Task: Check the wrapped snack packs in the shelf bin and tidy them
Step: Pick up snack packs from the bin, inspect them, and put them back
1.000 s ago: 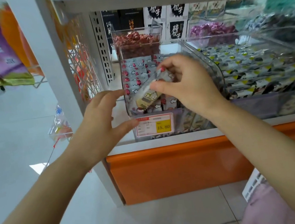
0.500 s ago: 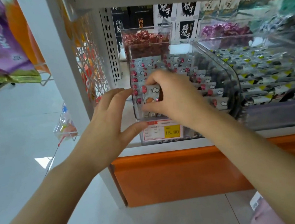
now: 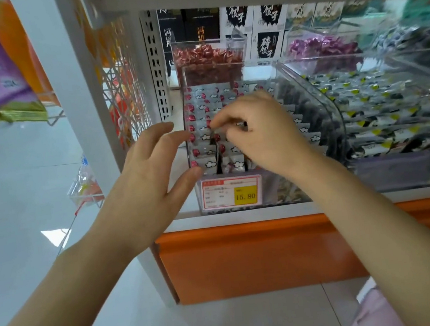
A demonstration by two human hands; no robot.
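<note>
left hand: the left hand (image 3: 152, 186) is open, fingers straight and spread, holding nothing; its fingertips and thumb sit at the outer left wall of the bin, and i cannot tell whether they touch it.
right hand: the right hand (image 3: 265, 140) reaches down into the bin from above, fingers curled, tips among the pack tops; whether it pinches one pack cannot be told.
bin: a clear plastic shelf bin (image 3: 183, 96) stands between the two hands, on the white shelf (image 3: 242, 215) just below them.
packs: small grey wrapped snack packs with red dots and white cloud marks (image 3: 202, 104) stand in rows inside the bin, under and beyond the right fingertips; a dark gap shows in the rows just below the right thumb.
price tag: a red-and-white price tag with a yellow patch reading 15.80 (image 3: 232, 192) sits on the bin front, below the right hand and beside the left thumb.
neighbour: right of the right hand, a second clear bin (image 3: 339, 126) holds black packs with yellow-green corners (image 3: 377, 105).
behind: beyond both hands, red wrapped sweets (image 3: 206, 55) fill a rear container.
below: an orange base panel (image 3: 247, 261) runs under both wrists.
</note>
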